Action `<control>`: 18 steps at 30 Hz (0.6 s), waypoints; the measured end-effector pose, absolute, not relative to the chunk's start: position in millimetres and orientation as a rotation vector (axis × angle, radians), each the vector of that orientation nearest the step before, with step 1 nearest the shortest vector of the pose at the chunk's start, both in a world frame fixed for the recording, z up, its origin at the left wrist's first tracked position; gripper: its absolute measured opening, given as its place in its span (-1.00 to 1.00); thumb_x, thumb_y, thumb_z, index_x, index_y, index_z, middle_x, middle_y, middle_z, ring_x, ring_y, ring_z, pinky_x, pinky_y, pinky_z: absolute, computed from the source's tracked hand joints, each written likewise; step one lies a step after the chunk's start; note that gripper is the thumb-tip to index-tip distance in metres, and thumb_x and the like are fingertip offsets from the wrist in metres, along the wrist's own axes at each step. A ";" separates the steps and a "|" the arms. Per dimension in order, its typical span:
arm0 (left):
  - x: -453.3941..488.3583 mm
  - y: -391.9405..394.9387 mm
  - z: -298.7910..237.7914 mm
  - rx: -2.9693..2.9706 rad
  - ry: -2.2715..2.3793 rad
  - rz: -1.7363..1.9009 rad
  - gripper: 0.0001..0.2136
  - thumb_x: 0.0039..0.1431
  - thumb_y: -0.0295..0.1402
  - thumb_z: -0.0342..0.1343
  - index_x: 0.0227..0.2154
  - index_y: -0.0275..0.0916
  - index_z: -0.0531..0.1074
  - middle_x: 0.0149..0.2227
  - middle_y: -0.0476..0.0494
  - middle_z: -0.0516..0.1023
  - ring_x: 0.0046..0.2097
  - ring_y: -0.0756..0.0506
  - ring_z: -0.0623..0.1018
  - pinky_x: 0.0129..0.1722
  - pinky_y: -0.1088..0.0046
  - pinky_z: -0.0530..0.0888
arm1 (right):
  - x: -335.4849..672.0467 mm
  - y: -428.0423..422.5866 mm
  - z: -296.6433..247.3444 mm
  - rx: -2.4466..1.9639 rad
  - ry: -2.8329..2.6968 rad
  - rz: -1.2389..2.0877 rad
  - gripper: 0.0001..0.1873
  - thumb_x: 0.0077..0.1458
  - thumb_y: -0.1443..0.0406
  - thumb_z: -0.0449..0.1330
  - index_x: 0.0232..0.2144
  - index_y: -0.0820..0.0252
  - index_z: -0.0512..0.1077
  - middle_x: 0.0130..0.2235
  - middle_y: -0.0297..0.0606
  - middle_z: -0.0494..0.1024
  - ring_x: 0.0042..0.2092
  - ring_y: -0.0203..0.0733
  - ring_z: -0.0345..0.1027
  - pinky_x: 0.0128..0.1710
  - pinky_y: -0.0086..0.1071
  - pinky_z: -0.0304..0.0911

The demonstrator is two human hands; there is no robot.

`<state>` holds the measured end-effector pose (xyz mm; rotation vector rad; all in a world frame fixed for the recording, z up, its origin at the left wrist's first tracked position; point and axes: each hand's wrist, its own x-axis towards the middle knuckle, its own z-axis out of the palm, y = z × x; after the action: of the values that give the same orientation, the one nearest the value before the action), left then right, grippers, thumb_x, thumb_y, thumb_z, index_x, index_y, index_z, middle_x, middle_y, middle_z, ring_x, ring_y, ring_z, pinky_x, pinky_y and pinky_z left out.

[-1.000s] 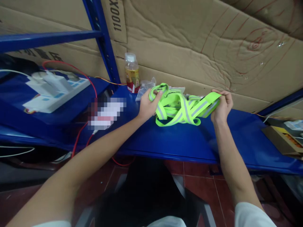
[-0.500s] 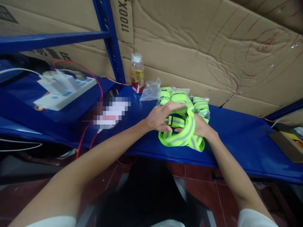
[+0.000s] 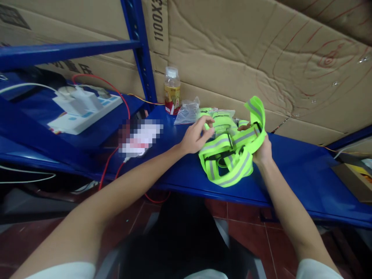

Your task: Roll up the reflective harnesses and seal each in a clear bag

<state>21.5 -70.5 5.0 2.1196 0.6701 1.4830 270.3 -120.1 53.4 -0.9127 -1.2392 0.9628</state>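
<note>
A neon yellow-green reflective strap harness (image 3: pixel 228 178) with grey stripes and black buckles lies loosely looped near the front of the blue shelf. My right hand (image 3: pixel 264 150) is closed around part of it at the right, and one strap end stands up above that hand. The strap hides some of those fingers. Left of the harness, my left hand (image 3: pixel 197 135) hovers with bent fingers apart and nothing visible between them. Behind both hands sit bagged rolls of the same strap (image 3: pixel 222 119), partly covered by the harness.
A clear plastic bag (image 3: pixel 187 111) and a drink bottle (image 3: pixel 172 93) stand by the cardboard wall. At left are a blurred-out white device (image 3: pixel 142 139) on a red cable and a power strip (image 3: pixel 84 116). An open carton (image 3: pixel 353 182) sits far right.
My right hand has moved right and raised a strap end. The harness has spread out wider. My left hand has drawn back from the straps and its fingers are off them.
</note>
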 end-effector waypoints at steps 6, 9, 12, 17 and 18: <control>29.2 -84.3 12.3 2.284 0.397 0.933 -0.53 0.35 0.12 0.15 -0.37 -0.24 0.50 -0.37 -0.07 0.50 -0.36 -0.02 0.39 -0.34 0.42 0.29 | 266.2 -121.8 57.6 -0.897 -1.026 1.124 -0.54 0.13 -0.19 0.33 -0.30 -0.03 0.36 -0.24 -0.24 0.66 -0.11 0.08 0.64 -0.31 -0.13 0.57; 36.6 -86.7 11.5 2.094 0.350 0.751 -0.41 0.42 0.07 0.07 -0.63 -0.25 0.27 -0.53 0.02 0.27 -0.44 0.03 0.27 -0.39 0.42 0.20 | 264.9 -119.5 55.6 -0.867 -0.999 1.110 -0.43 0.15 -0.33 0.19 -0.35 -0.02 0.37 -0.26 -0.16 0.65 -0.09 0.15 0.63 -0.30 -0.07 0.57; 38.6 -83.4 10.3 1.942 0.362 0.629 -0.57 0.26 -0.03 0.29 -0.54 -0.28 0.44 -0.49 0.01 0.38 -0.42 0.04 0.35 -0.39 0.46 0.23 | 267.9 -116.1 59.7 -0.877 -0.929 1.051 -0.36 0.11 -0.38 0.14 -0.43 0.02 0.37 -0.31 -0.16 0.63 -0.13 0.12 0.62 -0.31 -0.11 0.56; 32.4 -70.1 10.8 1.786 0.406 0.591 -0.80 0.09 -0.24 0.32 -0.43 -0.30 0.57 -0.43 -0.05 0.56 -0.39 0.01 0.49 -0.35 0.49 0.35 | 285.2 -120.5 84.0 -0.950 -1.068 0.926 -0.40 0.12 -0.32 0.22 -0.43 0.05 0.40 -0.36 -0.30 0.60 -0.28 -0.13 0.58 -0.32 -0.28 0.50; 30.7 -68.0 11.8 1.771 0.411 0.588 -0.84 0.06 -0.28 0.28 -0.43 -0.30 0.58 -0.44 -0.04 0.56 -0.39 0.02 0.49 -0.36 0.50 0.34 | 287.7 -124.2 88.6 -0.970 -1.124 0.913 -0.42 0.13 -0.30 0.24 -0.42 0.05 0.42 -0.37 -0.33 0.60 -0.30 -0.17 0.57 -0.31 -0.31 0.48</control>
<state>30.7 -68.0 11.8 1.7713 0.4114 0.5876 287.7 -124.2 88.6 -0.9703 -1.1240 0.9130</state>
